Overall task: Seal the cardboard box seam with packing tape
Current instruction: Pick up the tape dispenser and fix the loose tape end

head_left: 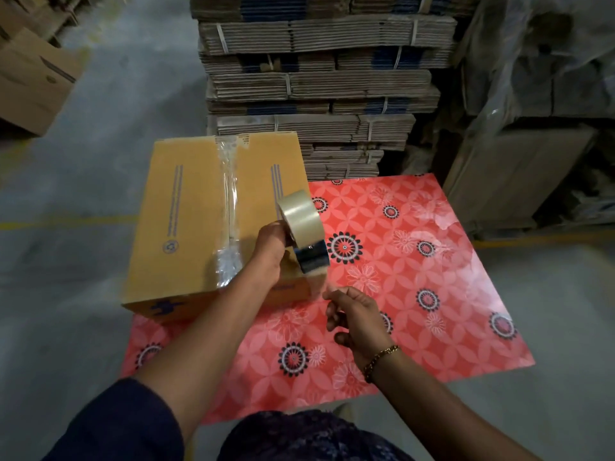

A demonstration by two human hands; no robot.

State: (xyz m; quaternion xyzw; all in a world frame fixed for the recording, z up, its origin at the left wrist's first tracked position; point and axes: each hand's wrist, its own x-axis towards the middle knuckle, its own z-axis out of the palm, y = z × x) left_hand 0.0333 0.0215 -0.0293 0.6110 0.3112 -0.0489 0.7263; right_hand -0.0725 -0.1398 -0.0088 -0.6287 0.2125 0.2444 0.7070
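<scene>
Over the box point(213, 221) — seam already taped — the left hand point(271, 249) is gripping the tape roll point(301, 224) while the right hand point(356, 316) is pinching its free end, keeping it taut.

The near right corner of the yellow-brown cardboard box point(186, 227) is hidden by the left hand point(271, 252). Its small blue print cannot be read. The stack of flattened brown cartons point(319, 81) is cut off at the top edge.
</scene>
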